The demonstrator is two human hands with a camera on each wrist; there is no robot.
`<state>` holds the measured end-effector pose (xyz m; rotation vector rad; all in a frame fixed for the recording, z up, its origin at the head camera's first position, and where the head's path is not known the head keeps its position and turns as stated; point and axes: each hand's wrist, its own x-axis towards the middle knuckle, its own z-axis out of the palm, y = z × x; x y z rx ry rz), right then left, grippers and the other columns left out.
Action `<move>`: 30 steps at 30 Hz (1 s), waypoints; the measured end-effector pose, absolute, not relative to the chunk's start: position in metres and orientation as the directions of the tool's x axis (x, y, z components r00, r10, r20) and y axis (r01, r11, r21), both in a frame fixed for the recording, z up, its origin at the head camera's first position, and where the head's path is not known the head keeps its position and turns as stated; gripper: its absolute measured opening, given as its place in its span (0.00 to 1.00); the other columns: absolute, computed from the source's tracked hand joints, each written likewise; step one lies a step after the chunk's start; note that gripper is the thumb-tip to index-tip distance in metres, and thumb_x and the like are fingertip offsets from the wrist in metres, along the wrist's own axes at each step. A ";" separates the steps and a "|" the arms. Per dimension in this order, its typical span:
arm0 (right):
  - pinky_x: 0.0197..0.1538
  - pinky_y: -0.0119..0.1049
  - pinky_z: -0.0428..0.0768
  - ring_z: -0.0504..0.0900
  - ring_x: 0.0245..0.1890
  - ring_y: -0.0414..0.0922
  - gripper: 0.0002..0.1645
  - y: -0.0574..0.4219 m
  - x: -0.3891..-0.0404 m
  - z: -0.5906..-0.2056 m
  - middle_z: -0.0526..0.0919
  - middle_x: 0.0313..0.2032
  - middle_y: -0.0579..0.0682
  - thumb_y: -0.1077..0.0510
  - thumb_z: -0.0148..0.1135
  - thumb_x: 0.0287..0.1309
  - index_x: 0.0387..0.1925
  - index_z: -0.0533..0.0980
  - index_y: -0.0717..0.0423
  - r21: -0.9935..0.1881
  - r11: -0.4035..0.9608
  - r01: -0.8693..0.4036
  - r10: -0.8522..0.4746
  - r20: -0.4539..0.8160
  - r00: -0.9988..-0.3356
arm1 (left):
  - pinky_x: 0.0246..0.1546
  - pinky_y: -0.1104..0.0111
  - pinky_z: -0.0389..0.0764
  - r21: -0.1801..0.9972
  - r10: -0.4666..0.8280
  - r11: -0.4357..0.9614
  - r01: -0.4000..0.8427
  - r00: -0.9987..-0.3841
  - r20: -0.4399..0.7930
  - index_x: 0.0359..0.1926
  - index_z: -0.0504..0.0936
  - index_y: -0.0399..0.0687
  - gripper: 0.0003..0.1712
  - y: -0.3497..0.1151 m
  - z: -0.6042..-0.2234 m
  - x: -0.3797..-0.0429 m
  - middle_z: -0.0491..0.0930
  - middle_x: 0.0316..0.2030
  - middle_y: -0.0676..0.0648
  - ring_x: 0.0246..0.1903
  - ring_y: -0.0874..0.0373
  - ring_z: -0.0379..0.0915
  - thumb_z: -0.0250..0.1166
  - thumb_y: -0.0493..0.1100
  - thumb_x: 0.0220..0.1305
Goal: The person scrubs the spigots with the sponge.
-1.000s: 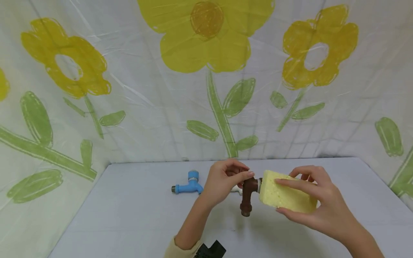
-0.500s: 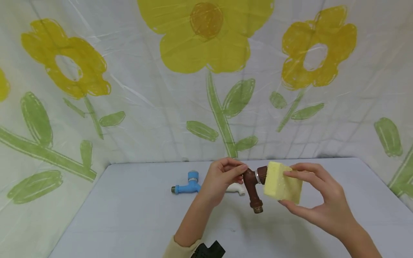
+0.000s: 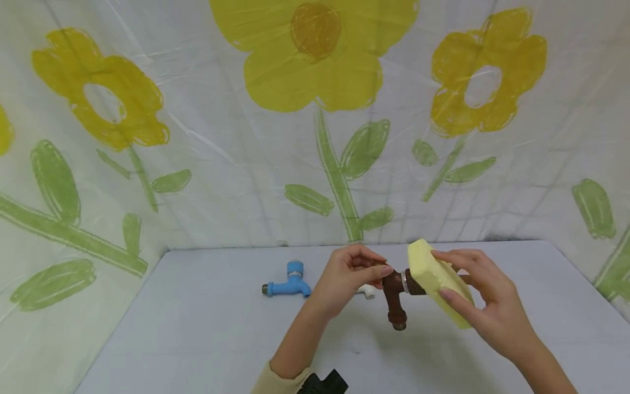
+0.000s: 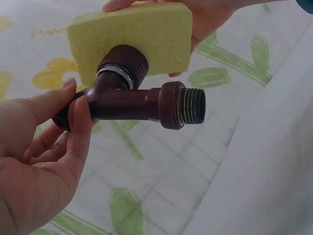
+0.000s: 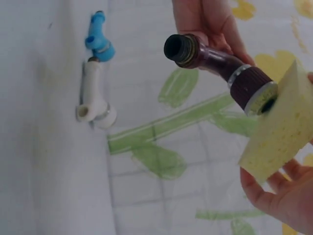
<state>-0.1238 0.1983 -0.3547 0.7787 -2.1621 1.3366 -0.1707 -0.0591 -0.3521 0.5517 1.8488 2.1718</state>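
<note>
My left hand (image 3: 339,282) pinches a dark brown tap (image 3: 394,295) by its spout end, between thumb and fingers, above the table. In the left wrist view the tap's threaded inlet (image 4: 193,106) points right and its ribbed knob (image 4: 124,63) points up. A yellow sponge (image 3: 438,284) is in my right hand (image 3: 492,306), held by thumb and fingertips at its edges. The sponge's flat face lies against the end of the knob, as the right wrist view shows (image 5: 281,122) from the side. Most of the right fingers are hidden behind the sponge.
On the white table (image 3: 197,328), a blue tap (image 3: 290,283) lies behind and left of the left hand. Beside it a white tap (image 5: 93,93) is mostly covered by that hand in the head view. A flower-printed sheet (image 3: 221,137) hangs behind the table.
The brown tap has shifted slightly right, tilting and straightening again. The sponge has turned in the right hand, from broad side facing me to a slanted edge, staying at the knob.
</note>
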 end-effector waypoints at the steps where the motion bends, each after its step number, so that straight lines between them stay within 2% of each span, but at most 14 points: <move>1: 0.46 0.21 0.81 0.79 0.48 0.38 0.33 0.199 -0.124 -0.356 0.83 0.55 0.44 0.80 0.66 0.56 0.63 0.80 0.60 -0.667 0.358 -0.654 -0.204 0.627 -0.751 | 0.38 0.70 0.87 0.982 0.416 -0.173 0.069 -0.899 0.136 0.51 0.80 0.21 0.13 -0.059 -0.352 -0.170 0.87 0.34 0.57 0.30 0.65 0.83 0.68 0.29 0.69; 3: 0.37 0.25 0.82 0.81 0.41 0.39 0.29 0.201 -0.126 -0.357 0.85 0.50 0.41 0.76 0.58 0.67 0.65 0.80 0.54 -0.731 0.345 -0.588 -0.204 0.554 -0.807 | 0.37 0.71 0.87 0.980 0.413 -0.185 0.071 -0.900 0.143 0.52 0.79 0.20 0.14 -0.059 -0.351 -0.170 0.86 0.34 0.57 0.30 0.65 0.82 0.67 0.28 0.70; 6: 0.35 0.31 0.84 0.83 0.37 0.40 0.27 0.207 -0.132 -0.361 0.85 0.47 0.42 0.73 0.45 0.77 0.67 0.76 0.51 -0.824 0.203 -0.528 -0.266 0.473 -0.840 | 0.38 0.71 0.86 0.972 0.381 -0.231 0.047 -0.915 0.135 0.50 0.80 0.21 0.12 -0.060 -0.349 -0.169 0.86 0.33 0.56 0.29 0.64 0.82 0.66 0.28 0.70; 8: 0.39 0.32 0.85 0.85 0.38 0.41 0.28 0.210 -0.136 -0.364 0.85 0.49 0.45 0.74 0.40 0.77 0.68 0.73 0.52 -0.865 0.056 -0.498 -0.324 0.456 -0.829 | 0.38 0.72 0.86 0.959 0.345 -0.284 0.018 -0.931 0.119 0.47 0.83 0.26 0.07 -0.060 -0.348 -0.168 0.86 0.33 0.56 0.29 0.65 0.81 0.64 0.29 0.71; 10: 0.44 0.32 0.86 0.86 0.44 0.42 0.30 0.210 -0.139 -0.366 0.83 0.54 0.48 0.78 0.40 0.73 0.68 0.70 0.55 -0.876 -0.081 -0.476 -0.357 0.471 -0.807 | 0.38 0.73 0.86 0.939 0.307 -0.343 -0.008 -0.946 0.104 0.44 0.85 0.35 0.05 -0.060 -0.346 -0.167 0.86 0.33 0.56 0.29 0.65 0.80 0.63 0.28 0.72; 13: 0.50 0.31 0.85 0.85 0.51 0.42 0.37 0.205 -0.138 -0.367 0.79 0.59 0.50 0.86 0.49 0.62 0.68 0.67 0.60 -0.845 -0.159 -0.510 -0.328 0.533 -0.780 | 0.37 0.74 0.85 0.914 0.275 -0.406 -0.024 -0.957 0.097 0.40 0.86 0.46 0.11 -0.059 -0.345 -0.167 0.86 0.32 0.56 0.29 0.66 0.79 0.61 0.27 0.73; 16: 0.54 0.27 0.82 0.81 0.56 0.42 0.42 0.198 -0.133 -0.365 0.77 0.60 0.50 0.89 0.65 0.47 0.64 0.67 0.71 -0.749 -0.065 -0.659 -0.240 0.653 -0.718 | 0.36 0.74 0.86 0.908 0.278 -0.419 -0.022 -0.955 0.105 0.38 0.86 0.47 0.13 -0.059 -0.345 -0.167 0.86 0.31 0.56 0.28 0.67 0.79 0.61 0.27 0.73; 18: 0.56 0.25 0.79 0.79 0.58 0.42 0.36 0.194 -0.131 -0.363 0.78 0.59 0.49 0.77 0.76 0.51 0.60 0.70 0.76 -0.657 0.066 -0.751 -0.180 0.733 -0.656 | 0.36 0.73 0.86 0.912 0.286 -0.410 -0.017 -0.952 0.111 0.39 0.87 0.44 0.11 -0.060 -0.346 -0.168 0.87 0.31 0.55 0.28 0.66 0.79 0.62 0.27 0.72; 20: 0.56 0.24 0.76 0.77 0.58 0.42 0.36 0.191 -0.130 -0.361 0.80 0.58 0.47 0.61 0.82 0.55 0.56 0.73 0.77 -0.561 0.183 -0.807 -0.144 0.797 -0.587 | 0.36 0.73 0.86 0.920 0.296 -0.393 -0.014 -0.949 0.112 0.40 0.86 0.41 0.09 -0.060 -0.346 -0.167 0.87 0.31 0.55 0.27 0.66 0.80 0.63 0.27 0.72; 22: 0.55 0.24 0.75 0.77 0.58 0.43 0.39 0.189 -0.130 -0.359 0.80 0.58 0.46 0.47 0.80 0.59 0.55 0.77 0.76 -0.503 0.248 -0.828 -0.127 0.830 -0.543 | 0.37 0.72 0.87 0.928 0.310 -0.373 -0.006 -0.943 0.119 0.41 0.86 0.38 0.06 -0.060 -0.346 -0.167 0.87 0.31 0.55 0.27 0.65 0.80 0.63 0.27 0.72; 23: 0.55 0.24 0.74 0.77 0.57 0.42 0.39 0.188 -0.129 -0.359 0.80 0.59 0.46 0.45 0.78 0.61 0.55 0.77 0.76 -0.491 0.267 -0.829 -0.127 0.835 -0.536 | 0.37 0.72 0.87 0.932 0.318 -0.362 -0.001 -0.940 0.122 0.42 0.86 0.36 0.05 -0.060 -0.346 -0.167 0.87 0.31 0.55 0.27 0.64 0.80 0.64 0.27 0.71; 26: 0.54 0.24 0.75 0.79 0.55 0.41 0.25 0.188 -0.127 -0.357 0.81 0.59 0.45 0.64 0.72 0.65 0.60 0.77 0.74 -0.546 0.279 -0.790 -0.137 0.791 -0.596 | 0.38 0.71 0.87 0.942 0.339 -0.336 0.011 -0.931 0.132 0.44 0.85 0.33 0.05 -0.061 -0.345 -0.167 0.87 0.32 0.55 0.28 0.63 0.82 0.65 0.27 0.70; 28: 0.51 0.22 0.77 0.80 0.52 0.39 0.28 0.188 -0.125 -0.357 0.82 0.59 0.45 0.76 0.65 0.61 0.63 0.76 0.71 -0.613 0.293 -0.734 -0.140 0.732 -0.667 | 0.39 0.71 0.87 0.947 0.346 -0.322 0.017 -0.928 0.134 0.45 0.85 0.31 0.06 -0.061 -0.343 -0.166 0.87 0.33 0.55 0.29 0.63 0.83 0.66 0.27 0.70; 30: 0.49 0.21 0.79 0.82 0.49 0.37 0.33 0.189 -0.123 -0.357 0.82 0.59 0.43 0.82 0.59 0.59 0.66 0.75 0.67 -0.679 0.321 -0.661 -0.139 0.656 -0.742 | 0.39 0.70 0.87 0.949 0.347 -0.313 0.024 -0.928 0.138 0.46 0.84 0.29 0.06 -0.062 -0.343 -0.165 0.87 0.33 0.55 0.30 0.63 0.83 0.66 0.27 0.69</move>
